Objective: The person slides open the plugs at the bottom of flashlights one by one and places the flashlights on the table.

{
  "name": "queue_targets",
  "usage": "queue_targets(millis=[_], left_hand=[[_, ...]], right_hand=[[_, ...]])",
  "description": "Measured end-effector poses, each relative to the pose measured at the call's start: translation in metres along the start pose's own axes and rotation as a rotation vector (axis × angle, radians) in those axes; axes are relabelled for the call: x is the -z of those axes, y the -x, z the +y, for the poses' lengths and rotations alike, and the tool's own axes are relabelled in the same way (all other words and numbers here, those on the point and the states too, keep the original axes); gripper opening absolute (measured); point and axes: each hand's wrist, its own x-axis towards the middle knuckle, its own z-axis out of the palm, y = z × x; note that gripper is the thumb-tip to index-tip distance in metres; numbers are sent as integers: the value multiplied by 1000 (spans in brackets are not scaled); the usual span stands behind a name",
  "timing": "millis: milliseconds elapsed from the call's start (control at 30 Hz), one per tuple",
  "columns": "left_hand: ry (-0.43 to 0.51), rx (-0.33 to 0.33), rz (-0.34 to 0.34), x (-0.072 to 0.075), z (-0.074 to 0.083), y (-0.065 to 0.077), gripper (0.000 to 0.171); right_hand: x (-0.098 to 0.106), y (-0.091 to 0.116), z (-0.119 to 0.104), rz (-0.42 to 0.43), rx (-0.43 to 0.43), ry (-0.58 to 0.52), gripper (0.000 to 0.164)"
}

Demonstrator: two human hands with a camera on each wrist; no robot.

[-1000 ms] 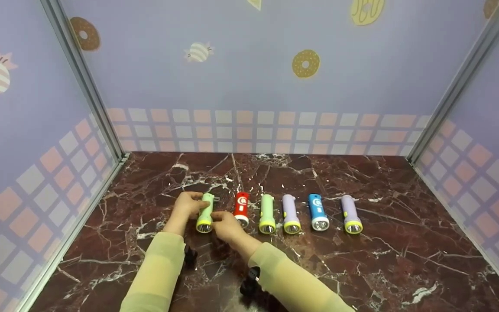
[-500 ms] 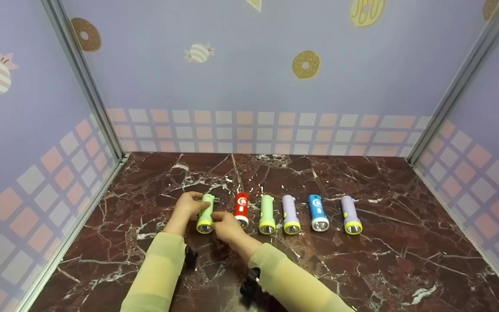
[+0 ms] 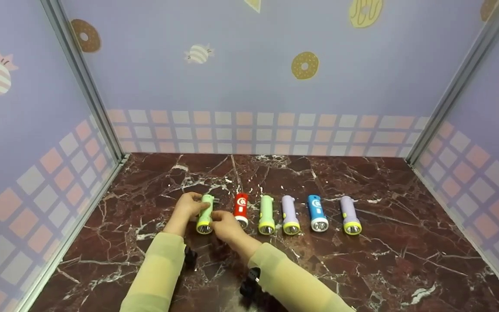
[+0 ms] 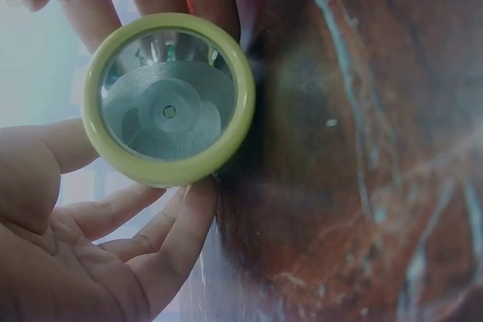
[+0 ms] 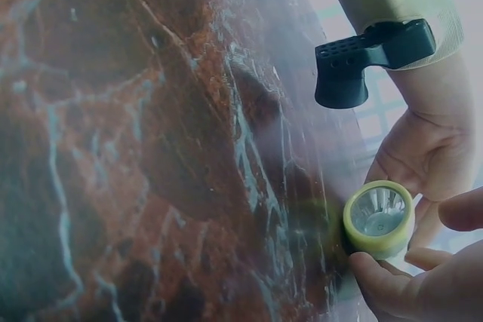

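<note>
A light green flashlight (image 3: 206, 215) with a yellow lens ring lies at the left end of a row on the marble tabletop, lens toward the person. My left hand (image 3: 186, 208) grips it from the left, the thumb over its top and the fingers along its lower side. From the right, fingers of my right hand (image 3: 228, 225) touch its side near the head, while the thumb is held off. In the left wrist view, the round lens (image 4: 169, 111) sits between both hands. A small piece (image 3: 216, 200) sticks out at its far right end.
To the right lie a red flashlight (image 3: 241, 209), a second green one (image 3: 267, 212), a purple one (image 3: 290, 212), a blue one (image 3: 317, 211) and another purple one (image 3: 349, 212). Patterned walls (image 3: 249, 86) enclose the marble tabletop (image 3: 388, 268) at the back and sides.
</note>
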Motion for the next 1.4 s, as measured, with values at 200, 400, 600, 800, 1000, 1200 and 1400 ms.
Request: queue_targets(millis=[200,400,600,800,1000,1200,1400], left_hand=[[-20,12,7,1,0,1,53],[-42,-12,18,1,-1,1,53],[-115,-36,42,4,1,1,53],[-167,-43,55,6,5,1,56],[-229,-102,147,5,14,1,59],[-211,-212,245,-5,28,4,56],[-172,-285,260,-21,41,7,49]], right_hand=[[1,1,-4,-2,12,-23,43],[5,1,-9,6,31,11,39],[14,1,-13,8,42,17,40],[25,0,-15,39,45,15,41],[38,-1,-16,78,88,47,40],[49,-3,-16,147,100,-33,39],[55,-7,-11,246,108,-55,38]])
